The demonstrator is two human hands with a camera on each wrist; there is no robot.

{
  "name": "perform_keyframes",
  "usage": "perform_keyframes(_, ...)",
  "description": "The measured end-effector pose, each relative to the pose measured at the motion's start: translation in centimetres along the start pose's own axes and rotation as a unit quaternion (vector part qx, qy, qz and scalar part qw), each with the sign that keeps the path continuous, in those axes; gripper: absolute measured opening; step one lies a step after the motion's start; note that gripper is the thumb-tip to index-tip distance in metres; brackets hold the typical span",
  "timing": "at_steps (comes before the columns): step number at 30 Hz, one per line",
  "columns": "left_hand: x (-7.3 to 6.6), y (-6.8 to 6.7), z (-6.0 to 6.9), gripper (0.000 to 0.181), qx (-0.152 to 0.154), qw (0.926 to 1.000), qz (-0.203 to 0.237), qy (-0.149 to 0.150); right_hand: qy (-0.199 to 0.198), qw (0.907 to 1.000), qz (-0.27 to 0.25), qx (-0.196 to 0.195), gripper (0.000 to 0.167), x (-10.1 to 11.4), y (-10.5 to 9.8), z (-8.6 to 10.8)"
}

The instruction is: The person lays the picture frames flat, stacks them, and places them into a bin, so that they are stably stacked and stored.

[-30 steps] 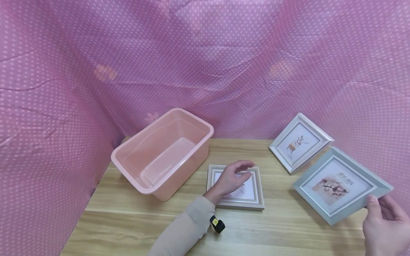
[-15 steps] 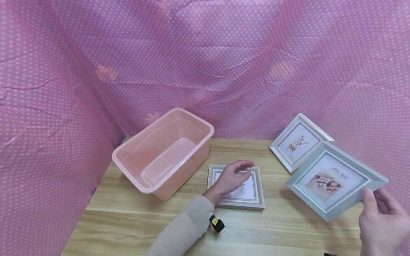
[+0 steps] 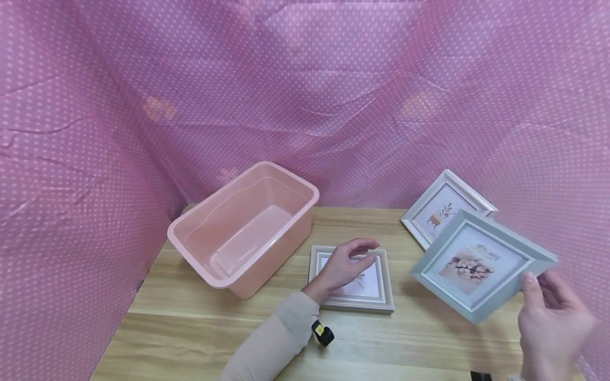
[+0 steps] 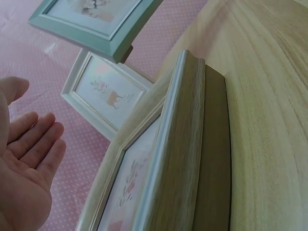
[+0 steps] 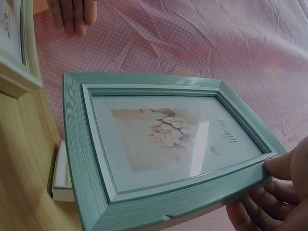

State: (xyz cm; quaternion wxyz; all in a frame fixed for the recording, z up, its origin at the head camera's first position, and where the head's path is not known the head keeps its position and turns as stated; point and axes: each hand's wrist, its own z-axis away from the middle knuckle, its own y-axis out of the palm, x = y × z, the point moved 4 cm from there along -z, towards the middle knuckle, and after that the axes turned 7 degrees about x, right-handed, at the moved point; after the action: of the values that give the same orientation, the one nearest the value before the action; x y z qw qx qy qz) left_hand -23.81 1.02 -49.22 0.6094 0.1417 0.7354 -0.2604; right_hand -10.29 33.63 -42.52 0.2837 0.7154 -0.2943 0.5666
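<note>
My right hand [image 3: 555, 317] pinches the right corner of a pale green picture frame [image 3: 514, 241], thumb on the front edge and fingers behind. The frame is tilted above the table, its flower picture facing up. My left hand [image 3: 344, 266] hovers over a cream picture frame [image 3: 345, 305] lying flat on the table. In the left wrist view the left hand [image 4: 29, 168] has its fingers loosely extended, apart from that frame, with nothing in it. A white picture frame [image 3: 429, 214] with a plant-pot print lies farther back, partly covered by the green one.
A pink plastic basin [image 3: 286, 248] stands at the left on the wooden table [image 3: 190, 328]. Pink dotted cloth [image 3: 305, 106] hangs behind and at both sides. A black strap [image 3: 324, 334] sits on the left wrist.
My right hand has moved left with the green picture frame, which now covers more of the white one. The left hand has stayed in place.
</note>
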Motion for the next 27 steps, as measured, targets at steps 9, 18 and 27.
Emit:
perform_keyframes(9,0.2,0.1,0.0,0.041,0.004,0.9995,0.02,-0.023,-0.02,0.9979,0.047,0.041,0.032,0.8,2.2,0.5)
perform_keyframes(18,0.0,0.0,0.3,0.044,0.014,0.9992,0.017,-0.033,-0.039,0.9974,0.02,0.058,0.03,1.0,3.6,0.8)
perform_keyframes(27,0.0,0.0,0.4,0.048,0.03,0.9987,0.025,-0.033,-0.07,0.9922,0.07,0.075,0.031,1.8,5.4,1.6)
